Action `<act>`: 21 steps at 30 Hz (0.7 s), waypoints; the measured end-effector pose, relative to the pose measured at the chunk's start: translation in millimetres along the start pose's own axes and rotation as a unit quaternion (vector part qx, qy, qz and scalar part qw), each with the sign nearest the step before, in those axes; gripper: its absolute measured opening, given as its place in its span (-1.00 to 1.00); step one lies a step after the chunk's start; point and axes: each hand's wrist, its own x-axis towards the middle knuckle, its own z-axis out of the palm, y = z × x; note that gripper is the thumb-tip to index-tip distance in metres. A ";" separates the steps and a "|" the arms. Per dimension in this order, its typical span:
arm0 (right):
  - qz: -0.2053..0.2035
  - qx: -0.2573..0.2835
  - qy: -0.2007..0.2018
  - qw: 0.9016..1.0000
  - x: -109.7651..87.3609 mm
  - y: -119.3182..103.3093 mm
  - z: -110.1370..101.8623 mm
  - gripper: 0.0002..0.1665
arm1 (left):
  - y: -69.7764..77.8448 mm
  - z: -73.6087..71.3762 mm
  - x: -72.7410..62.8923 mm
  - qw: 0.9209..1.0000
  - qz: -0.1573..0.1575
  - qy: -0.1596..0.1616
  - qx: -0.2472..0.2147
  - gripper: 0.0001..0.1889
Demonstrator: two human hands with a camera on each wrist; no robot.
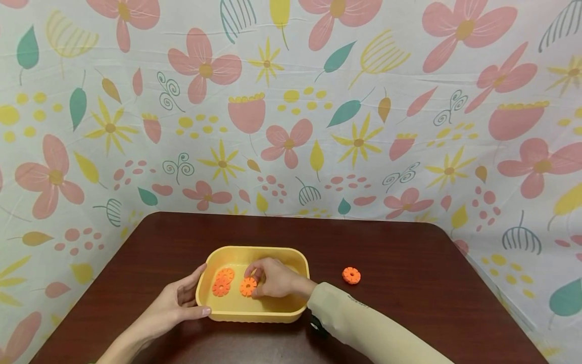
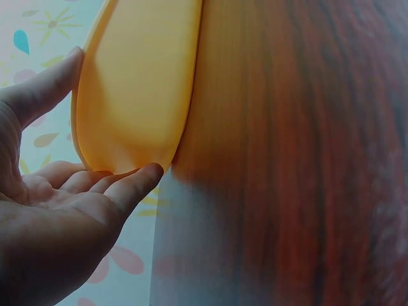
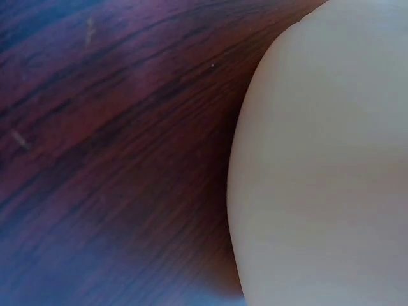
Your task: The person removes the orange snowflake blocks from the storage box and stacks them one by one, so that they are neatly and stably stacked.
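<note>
A yellow plastic bin sits on the table, with orange notched discs lying overlapped inside at its left. My left hand holds the bin's left end, thumb at the near corner and fingers at the far one. In the left wrist view, that hand spans the end of the bin. Inside the bin, my right hand pinches another orange notched disc between thumb and fingers. The right wrist view shows no hand, only a smooth pale surface and wood.
More orange notched discs, seemingly stacked, lie on the dark wooden table to the right of the bin. A floral cloth hangs behind the table and along its sides. My right sleeve crosses the bin's right side.
</note>
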 end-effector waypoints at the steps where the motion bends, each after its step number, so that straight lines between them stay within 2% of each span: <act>1: 0.000 0.002 -0.001 1.000 0.2 0.2 0.1 -0.59 | 0.0 0.0 0.0 1.000 0.000 0.000 0.000 0.06; 9: 0.006 0.004 0.000 1.000 2.1 1.7 1.5 -0.51 | 0.0 -0.2 1.3 1.000 0.000 0.003 0.004 0.06; 21: 0.010 0.011 -0.001 1.000 1.8 0.3 1.7 -0.54 | -1.5 -0.6 0.0 1.000 0.006 -0.004 -0.003 0.06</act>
